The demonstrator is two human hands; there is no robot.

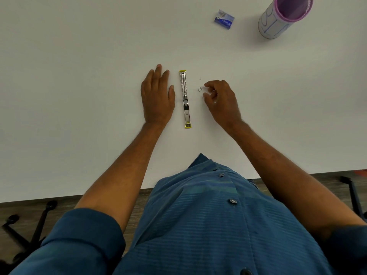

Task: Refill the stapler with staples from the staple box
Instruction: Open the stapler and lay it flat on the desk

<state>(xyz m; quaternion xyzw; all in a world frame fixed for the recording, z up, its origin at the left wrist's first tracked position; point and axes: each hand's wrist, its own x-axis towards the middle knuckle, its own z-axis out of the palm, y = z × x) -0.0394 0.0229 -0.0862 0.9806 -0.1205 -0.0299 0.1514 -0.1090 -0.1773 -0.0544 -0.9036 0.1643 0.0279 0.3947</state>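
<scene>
Stapler [185,99] open flat on table [79,56]. Left hand [156,96] flat, empty. Right hand [220,100] curled, closing on staples [200,89]; grip unclear. Box [224,19] far. Next: pinch, seat in channel.

Shiny metal stapler [185,98] with yellow plastic ends lies on a smooth matt white table [79,56]

The staple box [224,19] print is too blurred to read, the pen holder [284,15] is cut by the top edge, and the staples [200,89] are too small to count.
</scene>
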